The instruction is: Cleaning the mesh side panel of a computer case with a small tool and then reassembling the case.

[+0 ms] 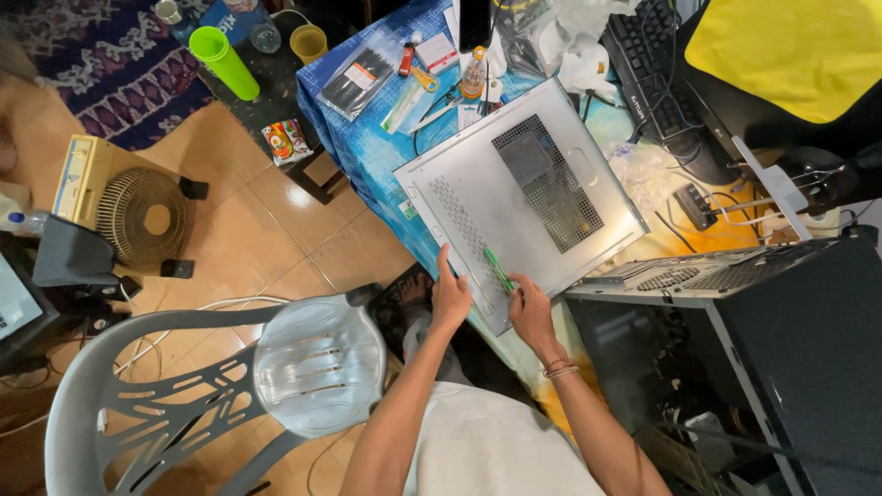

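A grey metal computer side panel [524, 193] with mesh vents lies flat on a table under a blue patterned cloth [367, 147]. My left hand [450, 296] rests on the panel's near edge, fingers together, thumb up. My right hand [528, 308] grips a green-handled screwdriver [499, 269], its shaft lying across the panel near the same edge. The two hands are a short span apart.
An open black computer case [735, 349] stands at the right. A keyboard [652, 73], cables, small tools and bags crowd the table's far end. A grey plastic chair [276, 377] is at my left, with a small fan [142, 216] on the tiled floor.
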